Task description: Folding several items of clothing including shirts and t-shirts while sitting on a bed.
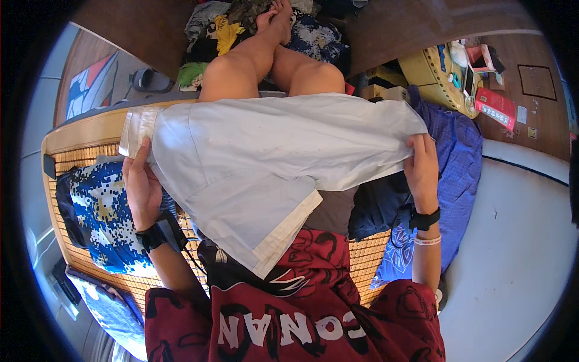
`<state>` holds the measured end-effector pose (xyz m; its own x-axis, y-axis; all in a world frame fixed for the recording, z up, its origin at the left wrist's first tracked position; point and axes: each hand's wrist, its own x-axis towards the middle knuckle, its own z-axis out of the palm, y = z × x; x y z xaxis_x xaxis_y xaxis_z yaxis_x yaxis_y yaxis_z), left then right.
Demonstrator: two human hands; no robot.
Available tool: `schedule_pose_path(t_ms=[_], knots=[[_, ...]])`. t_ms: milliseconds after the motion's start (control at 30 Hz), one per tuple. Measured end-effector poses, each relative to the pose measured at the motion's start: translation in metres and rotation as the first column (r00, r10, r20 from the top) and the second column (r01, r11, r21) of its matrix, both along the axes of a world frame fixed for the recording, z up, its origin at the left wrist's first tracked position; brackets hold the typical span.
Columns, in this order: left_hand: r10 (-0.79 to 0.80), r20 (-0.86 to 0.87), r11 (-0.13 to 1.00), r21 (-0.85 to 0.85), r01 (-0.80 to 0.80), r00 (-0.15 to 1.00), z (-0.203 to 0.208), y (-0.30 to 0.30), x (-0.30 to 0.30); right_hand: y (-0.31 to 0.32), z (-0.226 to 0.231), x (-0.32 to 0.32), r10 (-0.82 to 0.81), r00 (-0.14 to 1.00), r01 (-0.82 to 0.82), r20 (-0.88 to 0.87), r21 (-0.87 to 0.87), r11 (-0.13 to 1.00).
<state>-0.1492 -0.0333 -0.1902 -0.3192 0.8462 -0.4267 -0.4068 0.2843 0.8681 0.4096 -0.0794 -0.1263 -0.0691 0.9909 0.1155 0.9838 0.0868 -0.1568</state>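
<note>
Stretched across my lap is a pale grey-white garment (259, 139) that looks like a short-sleeved shirt folded lengthwise. Its narrow end, with a shiny white band, lies at the left, and a sleeve-like flap with a cream hem hangs toward my body. My left hand (142, 184) is closed on the edge by the shiny band, thumb on top. At the right end, my right hand (422, 161) grips the other edge with its fingers curled over the cloth. The underside of the garment is hidden.
I sit on a bed with a woven mat (368, 259). A blue camouflage garment (108, 217) lies at the left, purple-blue cloth (455, 175) at the right. Beyond my legs, clothes (226, 33) are heaped in a wooden compartment. A yellow stool (431, 75) holds small items.
</note>
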Motion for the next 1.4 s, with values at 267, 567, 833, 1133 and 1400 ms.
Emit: schedule_pose_path(t_ms=[267,567,833,1133,1400], knots=[[-0.004,-0.009,1.000,-0.018,0.004,1.000,-0.003,-0.002,-0.002,-0.029,0.015,0.003,-0.003,0.993,-0.002,0.120,0.043,0.999],[-0.029,-0.008,0.999,-0.012,0.029,1.000,-0.005,0.002,-0.003,-0.051,0.012,0.014,-0.014,0.995,0.022,0.099,-0.086,0.996],[-0.007,0.052,1.000,-0.004,0.008,0.999,-0.004,0.002,0.001,-0.070,0.039,-0.122,-0.200,0.739,-0.212,-0.644,-0.503,0.838],[0.041,0.042,0.999,0.002,-0.041,0.998,0.000,0.002,0.012,-0.072,-0.003,-0.174,-0.505,0.431,0.053,-0.748,-0.538,0.841],[0.001,0.138,1.000,0.020,-0.004,0.990,0.000,0.000,0.003,-0.081,0.010,-0.192,-0.355,0.305,-0.078,-0.884,-0.394,0.916]])
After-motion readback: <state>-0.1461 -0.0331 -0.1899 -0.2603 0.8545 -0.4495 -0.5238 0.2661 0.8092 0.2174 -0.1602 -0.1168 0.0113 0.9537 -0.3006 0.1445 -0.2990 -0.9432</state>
